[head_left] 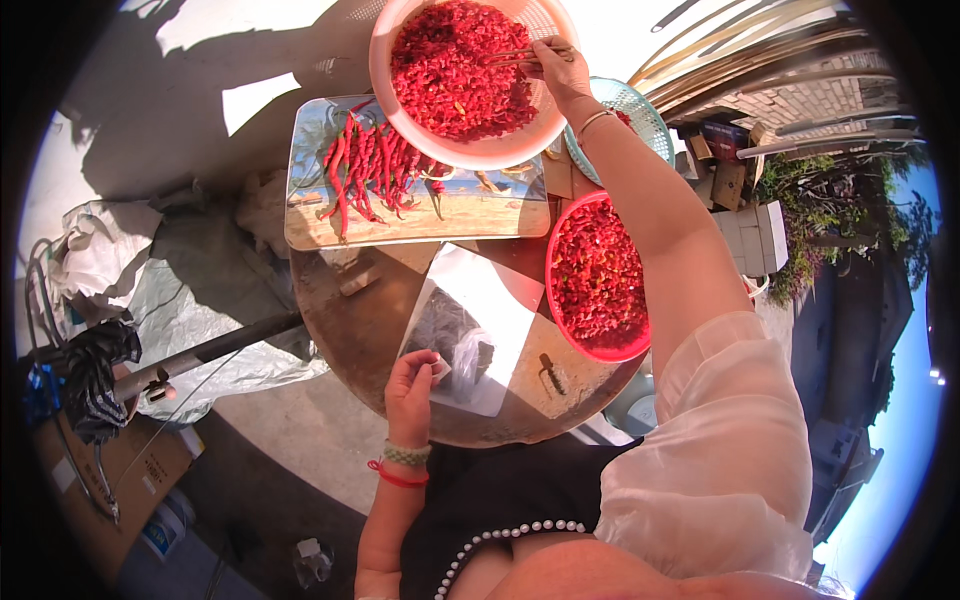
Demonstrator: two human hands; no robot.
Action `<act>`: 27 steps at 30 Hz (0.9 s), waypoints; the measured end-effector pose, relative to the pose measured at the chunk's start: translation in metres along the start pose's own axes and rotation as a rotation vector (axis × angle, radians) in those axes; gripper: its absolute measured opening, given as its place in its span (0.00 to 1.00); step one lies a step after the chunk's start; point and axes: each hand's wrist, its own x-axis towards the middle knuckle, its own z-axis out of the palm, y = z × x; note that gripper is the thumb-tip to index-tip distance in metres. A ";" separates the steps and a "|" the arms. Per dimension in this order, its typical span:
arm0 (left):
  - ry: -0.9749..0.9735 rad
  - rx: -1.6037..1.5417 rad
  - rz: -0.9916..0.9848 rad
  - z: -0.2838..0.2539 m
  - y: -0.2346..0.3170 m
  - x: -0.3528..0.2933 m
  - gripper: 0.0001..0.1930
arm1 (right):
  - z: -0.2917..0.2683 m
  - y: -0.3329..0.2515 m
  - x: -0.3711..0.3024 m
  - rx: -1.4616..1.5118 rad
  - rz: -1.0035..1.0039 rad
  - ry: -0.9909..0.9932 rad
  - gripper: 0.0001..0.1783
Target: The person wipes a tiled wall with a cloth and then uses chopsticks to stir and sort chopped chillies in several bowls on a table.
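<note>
Stretched far forward, my right hand [562,75] is closed around a pair of chopsticks [510,58]. Their tips reach over the chopped red chilies [455,80] heaped in a pink colander [383,95]. Near the round table's front edge, my left hand [408,390] is closed in a pinch, with a small pale bit at its fingertips that I cannot make out. Beside it lies a white board or sheet [515,310] with a clear plastic bag [470,362] on it. Whole red chilies [375,165] lie on a rectangular tray [480,215] at the far left.
A red basin [590,352] of chopped chilies stands right of the sheet, under my right arm. Behind it is a pale green basket [655,125]. A small dark object [552,375] lies on the brown round table [345,335]. Plastic sheeting [190,330] and a metal bar [205,355] are at left.
</note>
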 end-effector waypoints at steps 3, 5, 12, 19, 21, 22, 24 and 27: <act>-0.015 0.018 -0.009 0.002 0.000 -0.001 0.09 | -0.001 0.004 0.031 0.063 -0.150 0.007 0.09; -0.006 0.023 -0.005 0.003 -0.001 -0.001 0.09 | -0.006 0.004 0.032 -0.005 -0.152 0.096 0.10; 0.015 -0.011 -0.009 -0.001 -0.001 -0.002 0.09 | -0.021 0.047 -0.001 -0.329 0.058 0.271 0.13; 0.007 0.021 0.000 0.004 0.007 -0.002 0.09 | 0.041 0.002 0.011 0.054 -0.202 0.019 0.13; -0.003 0.011 -0.002 0.004 0.007 -0.003 0.09 | 0.023 -0.002 0.009 0.070 -0.218 0.014 0.12; -0.005 0.001 0.002 0.004 0.007 -0.003 0.09 | 0.009 -0.001 0.007 -0.007 -0.215 0.023 0.12; 0.004 -0.014 0.014 0.000 0.002 -0.003 0.09 | -0.009 0.002 -0.013 -0.242 0.006 0.061 0.13; 0.015 -0.008 0.012 -0.002 0.001 -0.003 0.10 | -0.016 0.026 -0.038 -0.394 0.240 0.038 0.14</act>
